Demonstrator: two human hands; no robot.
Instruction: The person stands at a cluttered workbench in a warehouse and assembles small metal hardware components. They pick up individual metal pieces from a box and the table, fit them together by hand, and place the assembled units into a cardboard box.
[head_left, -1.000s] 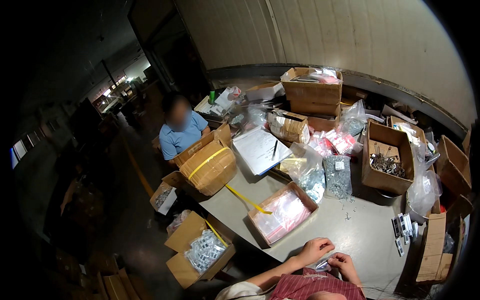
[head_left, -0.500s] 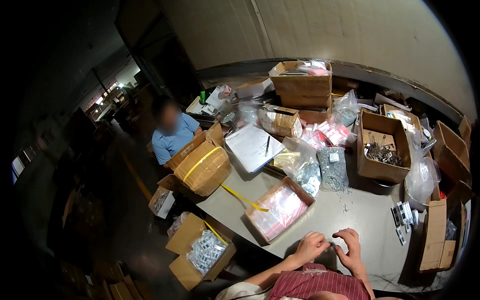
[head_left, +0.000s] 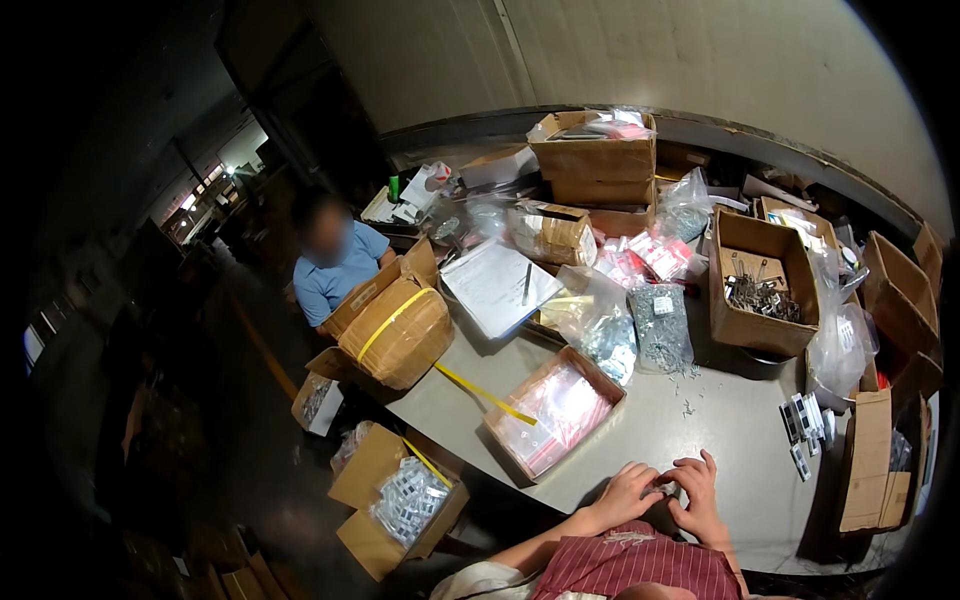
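Observation:
At the table's near edge my left hand (head_left: 628, 495) is closed, its fingertips pinched together. Close beside it, my right hand (head_left: 694, 496) curls its thumb and fingers in toward the same spot, with one finger raised. Something small and pale may be between the fingertips, too small to name. Just beyond my left hand sits a shallow cardboard box (head_left: 613, 398) holding clear plastic bags with red edges (head_left: 560, 410). Farther off lies a clear bag of small metal screws (head_left: 662, 330), with several loose screws (head_left: 689, 385) spilled in front of it.
A carton of metal clips (head_left: 765, 335) stands at the right, near several small packaged parts (head_left: 803, 430). A clipboard with paper and pen (head_left: 500, 285) lies farther back. A taped carton (head_left: 395, 335) sits at the left edge, near a co-worker in blue (head_left: 335, 275). An open carton of packets (head_left: 408, 500) is below.
My right hand has moved left and its fingers have come in against my left hand's fingertips. The view has shifted slightly; the things on the table stay in place.

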